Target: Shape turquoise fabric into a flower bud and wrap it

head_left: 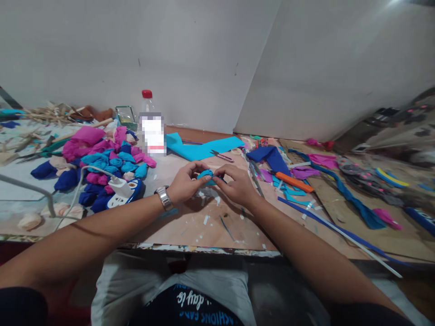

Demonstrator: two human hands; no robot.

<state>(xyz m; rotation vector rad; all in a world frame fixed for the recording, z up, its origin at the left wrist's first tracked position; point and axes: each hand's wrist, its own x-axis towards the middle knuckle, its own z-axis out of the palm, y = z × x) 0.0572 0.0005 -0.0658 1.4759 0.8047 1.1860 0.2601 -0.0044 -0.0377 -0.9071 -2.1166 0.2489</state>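
Note:
Between my two hands is a small bunched piece of light-blue crepe paper or cloth [205, 174], held just above the table's middle. My left hand [186, 182], with a metal watch [164, 198] on its wrist, pinches it from the left. From the other side, the fingertips of my right hand [235, 183] close on its right end. Part of the piece is hidden by my fingers. Behind it lies a light-blue strip [207, 148] of the same colour, with small thread snips [222, 156] at its near edge.
Blue and pink bundles [112, 158] are heaped on the left beside a power strip [125, 194] and its cable. A red-capped bottle [151, 127] stands behind. To the right are an orange cutter [294, 181], a white stick [353, 237], and cardboard [340, 199] under a dark-teal strip [353, 199].

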